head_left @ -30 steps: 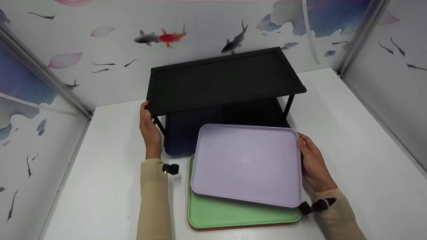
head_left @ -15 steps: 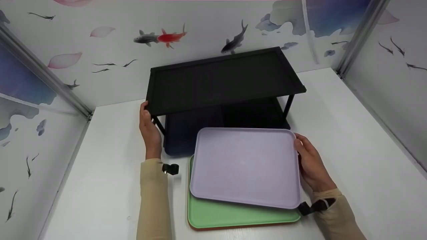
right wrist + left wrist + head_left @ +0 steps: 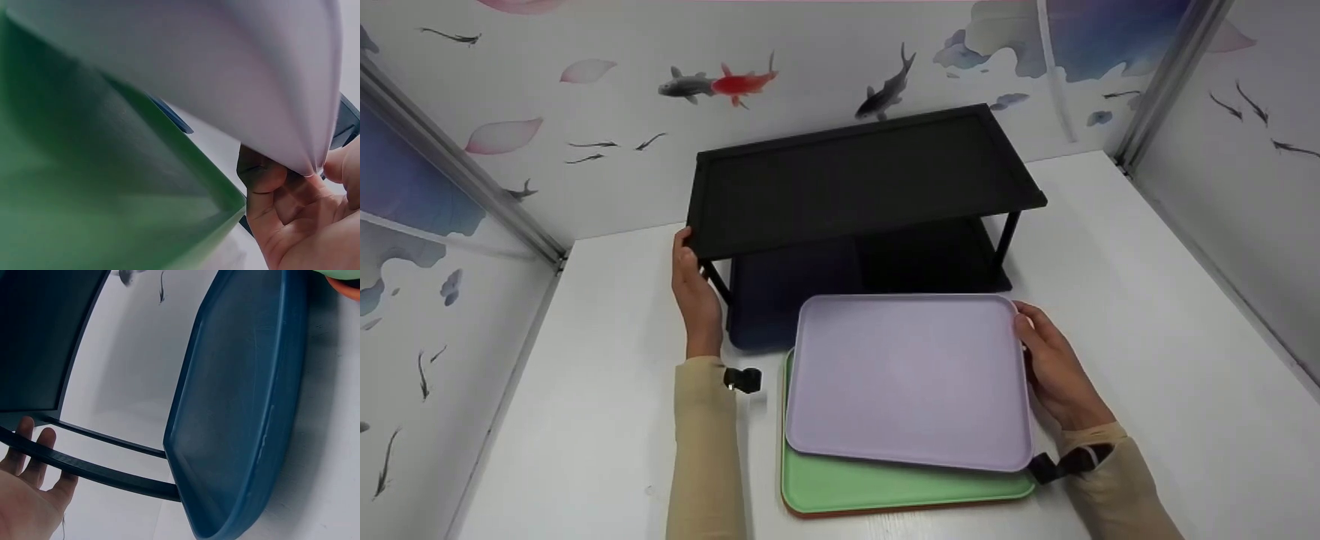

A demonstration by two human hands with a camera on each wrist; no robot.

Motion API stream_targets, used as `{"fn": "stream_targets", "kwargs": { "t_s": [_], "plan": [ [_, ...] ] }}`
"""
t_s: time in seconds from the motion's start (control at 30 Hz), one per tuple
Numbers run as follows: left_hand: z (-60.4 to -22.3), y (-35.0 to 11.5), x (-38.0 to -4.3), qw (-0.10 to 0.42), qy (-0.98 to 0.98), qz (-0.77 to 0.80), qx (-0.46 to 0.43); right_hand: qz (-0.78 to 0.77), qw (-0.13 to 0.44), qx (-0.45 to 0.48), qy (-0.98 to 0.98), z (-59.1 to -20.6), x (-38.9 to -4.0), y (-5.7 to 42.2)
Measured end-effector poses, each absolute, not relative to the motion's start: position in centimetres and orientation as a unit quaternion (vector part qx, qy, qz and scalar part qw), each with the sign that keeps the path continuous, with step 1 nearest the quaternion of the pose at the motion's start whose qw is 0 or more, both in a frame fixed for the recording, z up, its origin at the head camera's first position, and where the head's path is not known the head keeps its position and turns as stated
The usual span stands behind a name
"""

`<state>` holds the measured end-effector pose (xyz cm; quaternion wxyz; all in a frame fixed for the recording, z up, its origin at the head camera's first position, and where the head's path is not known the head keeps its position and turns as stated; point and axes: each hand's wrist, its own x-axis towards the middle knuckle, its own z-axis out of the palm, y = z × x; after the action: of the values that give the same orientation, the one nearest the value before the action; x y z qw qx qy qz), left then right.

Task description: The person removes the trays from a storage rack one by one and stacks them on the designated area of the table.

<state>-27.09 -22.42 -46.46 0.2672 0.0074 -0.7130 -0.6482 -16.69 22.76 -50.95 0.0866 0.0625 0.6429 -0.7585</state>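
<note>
In the head view my left hand (image 3: 699,300) holds the front left corner of a black two-tier rack (image 3: 862,180). The left wrist view shows its fingers curled round a rack leg (image 3: 112,477). A dark blue tray (image 3: 765,326) lies on the rack's lower tier, at the left. My right hand (image 3: 1061,371) pinches the far right corner of a lavender tray (image 3: 907,382), thumb on top and fingers beneath. A green tray (image 3: 885,484) lies under it on the table, and the right wrist view shows a gap between the two.
An orange tray (image 3: 840,514) peeks out below the green one. The white table (image 3: 585,420) is bounded by a patterned back wall (image 3: 810,45) and side walls. The rack's right leg (image 3: 1006,240) stands beyond the lavender tray.
The lavender tray has come toward me and slightly left in my right hand, uncovering more of the rack's lower tier. My left hand and the rack have stayed put.
</note>
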Motion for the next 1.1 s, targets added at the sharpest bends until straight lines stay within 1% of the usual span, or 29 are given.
{"fn": "stream_targets", "kwargs": {
  "t_s": [0.33, 0.57, 1.1],
  "plan": [
    [-46.4, -22.6, -27.3, 0.263, -0.699, -0.665, 0.006, -0.74, 0.103, 0.05, 0.663, -50.9, -16.8, 23.0],
    [-46.4, -22.5, -27.2, 0.273, -0.703, -0.656, 0.008, -0.73, 0.11, 0.052, 0.672, -50.7, -16.8, 23.4],
    [-46.4, -22.5, -27.0, 0.266, -0.705, -0.657, 0.009, -0.679, 0.119, -0.025, 0.724, -51.0, -16.8, 24.3]
  ]
}}
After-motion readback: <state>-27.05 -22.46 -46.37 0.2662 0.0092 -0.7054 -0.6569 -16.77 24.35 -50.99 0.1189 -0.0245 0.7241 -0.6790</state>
